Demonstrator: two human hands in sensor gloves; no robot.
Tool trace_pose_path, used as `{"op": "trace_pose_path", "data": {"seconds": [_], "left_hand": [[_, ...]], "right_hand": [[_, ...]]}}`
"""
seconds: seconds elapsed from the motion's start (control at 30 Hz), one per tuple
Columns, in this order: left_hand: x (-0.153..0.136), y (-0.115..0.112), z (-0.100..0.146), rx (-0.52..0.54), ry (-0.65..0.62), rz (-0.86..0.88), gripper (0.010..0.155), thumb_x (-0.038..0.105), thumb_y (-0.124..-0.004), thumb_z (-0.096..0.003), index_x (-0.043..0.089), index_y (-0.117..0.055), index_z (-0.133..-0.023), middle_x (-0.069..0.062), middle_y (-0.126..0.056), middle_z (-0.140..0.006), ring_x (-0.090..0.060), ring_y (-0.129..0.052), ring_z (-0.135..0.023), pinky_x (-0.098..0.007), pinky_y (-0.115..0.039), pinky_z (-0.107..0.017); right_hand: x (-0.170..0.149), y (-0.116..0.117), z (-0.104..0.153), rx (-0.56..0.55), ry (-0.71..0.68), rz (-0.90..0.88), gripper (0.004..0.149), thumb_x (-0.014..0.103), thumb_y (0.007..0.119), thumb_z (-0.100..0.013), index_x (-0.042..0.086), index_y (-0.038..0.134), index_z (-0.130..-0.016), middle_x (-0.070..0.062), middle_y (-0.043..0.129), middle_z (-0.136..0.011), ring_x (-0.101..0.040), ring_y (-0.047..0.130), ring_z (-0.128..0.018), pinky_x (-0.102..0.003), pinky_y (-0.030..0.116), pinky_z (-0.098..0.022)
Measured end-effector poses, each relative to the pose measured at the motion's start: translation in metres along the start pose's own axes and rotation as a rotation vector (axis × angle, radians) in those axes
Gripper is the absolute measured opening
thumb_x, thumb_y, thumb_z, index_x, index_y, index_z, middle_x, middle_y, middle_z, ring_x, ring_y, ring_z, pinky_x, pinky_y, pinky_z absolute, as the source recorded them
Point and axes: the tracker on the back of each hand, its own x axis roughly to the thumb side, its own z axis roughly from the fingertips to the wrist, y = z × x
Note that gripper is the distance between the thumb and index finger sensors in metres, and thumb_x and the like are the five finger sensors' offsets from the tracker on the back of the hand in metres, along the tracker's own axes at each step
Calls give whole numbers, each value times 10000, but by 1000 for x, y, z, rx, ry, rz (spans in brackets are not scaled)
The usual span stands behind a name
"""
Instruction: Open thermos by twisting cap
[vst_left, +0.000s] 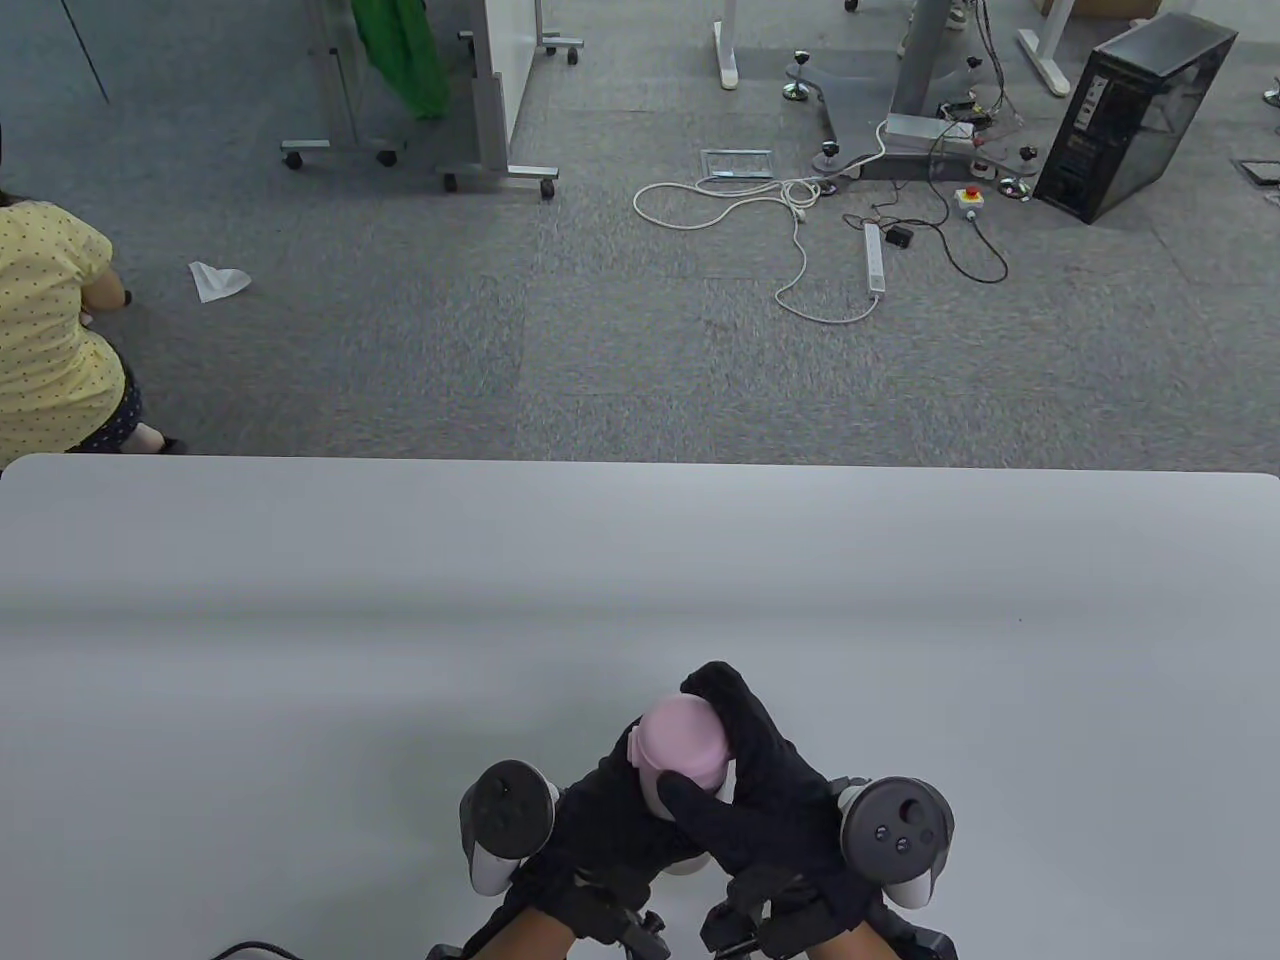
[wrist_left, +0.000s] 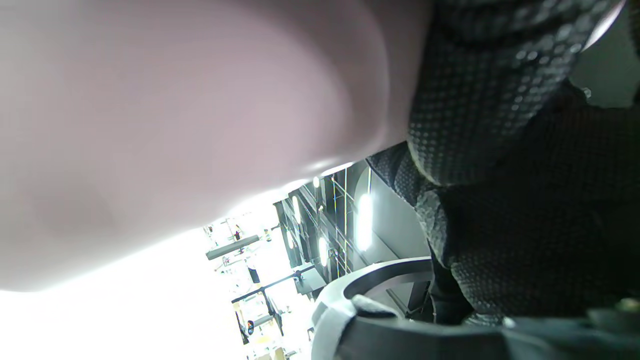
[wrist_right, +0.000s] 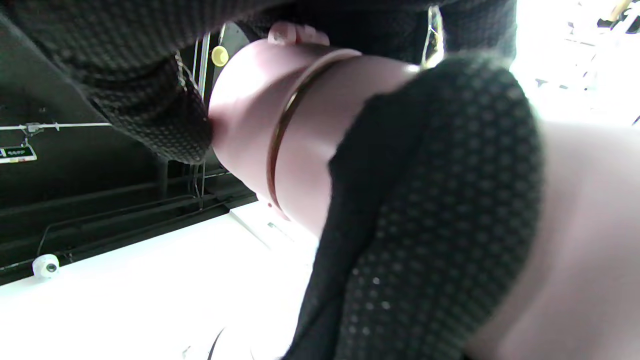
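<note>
While right hand (vst_left: 770, 790) wraps pink cap (vst_left: 682, 745), fingers pressed round it, left hand (vst_left: 600, 820) clasps thermos (wrist_right: 575, 240) body below, above near table (vst_left: 300, 620) edge. Advice: brace body firmly, twist cap only, regrip between turns.

The wide white table top (vst_left: 300, 620) lay open left, right and beyond; only the pink rounded thermos (vst_left: 682, 745) stood near its front edge.

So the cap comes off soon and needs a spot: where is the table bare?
The table is bare left, right and beyond the pink thermos. It is crowded only at the near edge, where the left hand and right hand grip it.
</note>
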Motion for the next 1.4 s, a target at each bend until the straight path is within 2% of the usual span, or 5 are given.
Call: {"op": "trace_pose_path", "data": {"seconds": [0.6,0.63,0.67,1.33,1.4], "left_hand": [[0,0,0,-1,0,-6,1128,587,-989,-173,185,-439,-1072,-187,-552,-1095,-471,-641,-955,-652,-604,-648],[0,0,1,1,1,-7,1129,587,-990,-172,184,-439,-1072,-186,-552,-1095,-471,-640,-955,-653,-604,-647],[0,0,1,1,2,-9,1128,587,-989,-174,185,-439,-1072,-185,-552,-1095,-470,-641,-956,-653,-604,-648],[0,0,2,2,9,-6,1128,589,-988,-174,184,-439,-1072,-187,-553,-1094,-470,-639,-955,-653,-604,-647],[0,0,2,7,13,-7,1128,590,-987,-174,183,-439,-1072,-188,-553,-1094,-472,-640,-954,-652,-603,-648]], "right_hand": [[0,0,-1,13,13,-39,889,474,923,-539,76,413,-1149,-289,575,-1081,-572,651,-903,-719,540,-654],[0,0,-1,20,15,-48,850,849,515,-819,73,412,-1150,-295,567,-1085,-578,641,-909,-719,538,-653],[0,0,-1,26,19,-51,876,465,910,-549,72,408,-1151,-302,559,-1089,-583,637,-912,-720,539,-651],[0,0,-1,22,40,-29,869,618,829,-643,81,380,-1158,-305,540,-1091,-572,654,-893,-709,547,-657],[0,1,-1,24,43,-44,896,457,906,-558,80,361,-1160,-325,505,-1107,-593,632,-903,-707,552,-652]]}}
